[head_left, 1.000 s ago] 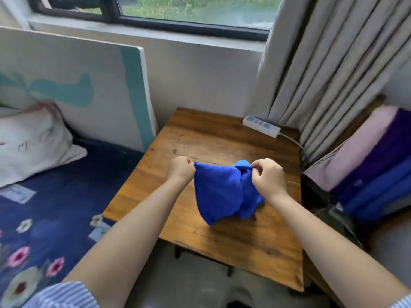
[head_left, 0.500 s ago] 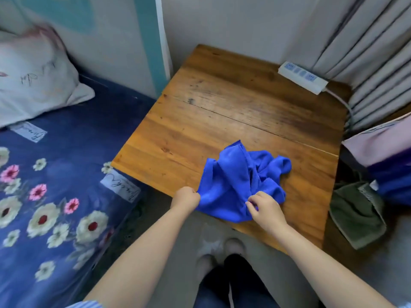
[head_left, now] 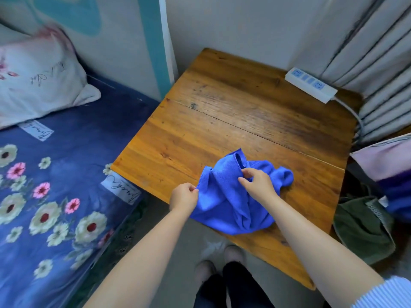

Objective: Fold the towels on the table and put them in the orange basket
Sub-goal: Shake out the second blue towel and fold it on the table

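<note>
Since half a second ago, I am seeing my right hand (head_left: pixel 258 183) climbing onto the towel's (head_left: pixel 231 205) middle, now pinching a fold. Crumpled, the towel is lying on the table's (head_left: pixel 222 112) near edge, its long axis running near-left to far-right. My left hand (head_left: pixel 183 196) is pinching its left edge. No basket is showing.

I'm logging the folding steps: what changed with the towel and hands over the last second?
The blue towel, held up a second ago, now lies crumpled on the table. The left hand keeps its grip on an edge; the right hand has moved to pinch a middle fold. The power strip stayed put.
</note>
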Tool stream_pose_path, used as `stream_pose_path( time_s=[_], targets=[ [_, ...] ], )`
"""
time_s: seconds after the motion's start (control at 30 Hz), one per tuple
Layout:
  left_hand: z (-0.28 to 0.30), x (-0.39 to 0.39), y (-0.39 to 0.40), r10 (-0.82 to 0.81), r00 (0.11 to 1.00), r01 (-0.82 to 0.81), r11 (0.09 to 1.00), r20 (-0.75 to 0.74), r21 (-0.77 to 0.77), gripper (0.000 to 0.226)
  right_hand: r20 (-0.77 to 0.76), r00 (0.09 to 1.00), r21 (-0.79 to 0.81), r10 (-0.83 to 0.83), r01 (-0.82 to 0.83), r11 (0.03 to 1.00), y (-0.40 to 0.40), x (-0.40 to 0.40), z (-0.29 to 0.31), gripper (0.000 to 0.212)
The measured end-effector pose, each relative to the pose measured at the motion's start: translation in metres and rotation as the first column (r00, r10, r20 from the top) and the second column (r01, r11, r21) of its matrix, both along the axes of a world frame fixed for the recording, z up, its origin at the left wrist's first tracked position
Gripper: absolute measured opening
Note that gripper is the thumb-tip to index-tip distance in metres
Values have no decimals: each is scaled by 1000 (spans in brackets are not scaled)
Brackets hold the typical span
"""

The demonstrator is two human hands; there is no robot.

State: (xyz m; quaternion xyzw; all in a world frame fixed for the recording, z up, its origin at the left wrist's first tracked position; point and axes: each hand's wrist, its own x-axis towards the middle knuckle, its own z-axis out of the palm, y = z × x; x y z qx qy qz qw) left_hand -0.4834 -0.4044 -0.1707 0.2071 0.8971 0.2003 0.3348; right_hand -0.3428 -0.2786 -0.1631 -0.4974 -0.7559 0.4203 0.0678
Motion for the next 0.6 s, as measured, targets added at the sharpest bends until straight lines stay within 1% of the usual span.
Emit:
stream_pose_path(
  time_s=[0.07,0.2,0.27,0.33,0.43,0.5,0.6],
  targets=[
    [2,-3,-1,12,1000,-12,1000,-15,0,20,21,999,-5,-48,48,999,4,3,2,15],
    [11,-11,0,66,996,-64,997,-55,31,15,124,992,28,-32,29,999,15,26,12,18],
    [18,-16,1,105,991,-100,993,-84,62,18,182,982,70,-59,47,996,23,41,20,17],
    [25,-23,1,174,980,-164,981,-99,105,19,231,966,122,-116,89,989,31,56,30,18],
    [35,-34,-5,316,943,-295,940,-106,171,23,280,939,156,-198,158,975,44,81,46,20],
    [40,-41,-11,388,917,-361,907,-96,215,24,326,913,142,-244,208,968,50,99,56,20],
    [45,-46,-20,436,900,-418,875,-23,244,21,356,891,36,-281,287,957,47,121,63,20]
  ],
)
